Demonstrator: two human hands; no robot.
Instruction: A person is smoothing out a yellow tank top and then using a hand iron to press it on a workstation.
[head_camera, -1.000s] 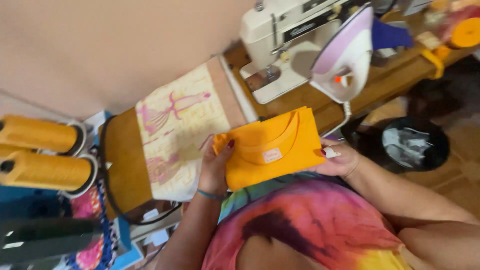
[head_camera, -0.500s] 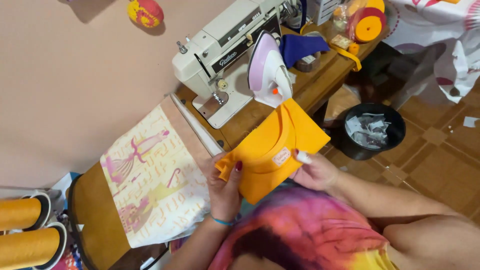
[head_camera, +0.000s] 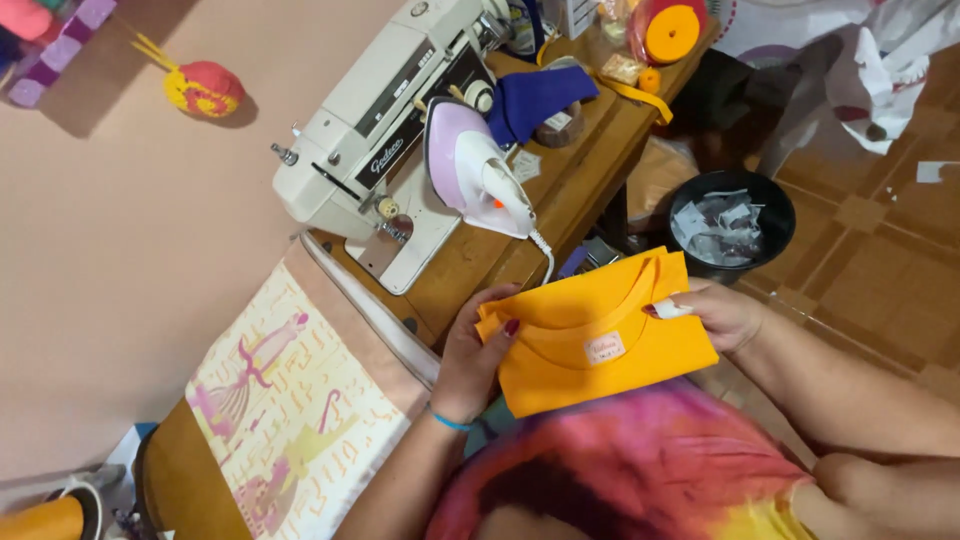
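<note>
A folded orange shirt (head_camera: 600, 340) with a small pale neck label is held in front of my chest, beside the wooden sewing table (head_camera: 560, 190). My left hand (head_camera: 478, 350) grips its left edge, thumb on top of the fabric. My right hand (head_camera: 715, 312) pinches the right side near the neckline. A purple and white iron (head_camera: 475, 170) stands on the table just beyond the shirt, its cord hanging down toward it.
A white sewing machine (head_camera: 380, 120) sits on the table with blue cloth (head_camera: 535, 98) and an orange spool (head_camera: 672, 32) behind it. A black bin (head_camera: 730, 222) of scraps stands on the tiled floor. A padded board with printed cloth (head_camera: 290, 410) lies at left.
The view has swung, so the shirt now sits lower and further right in the picture. Both hands keep their hold on it, and the shirt has come away from the iron.
</note>
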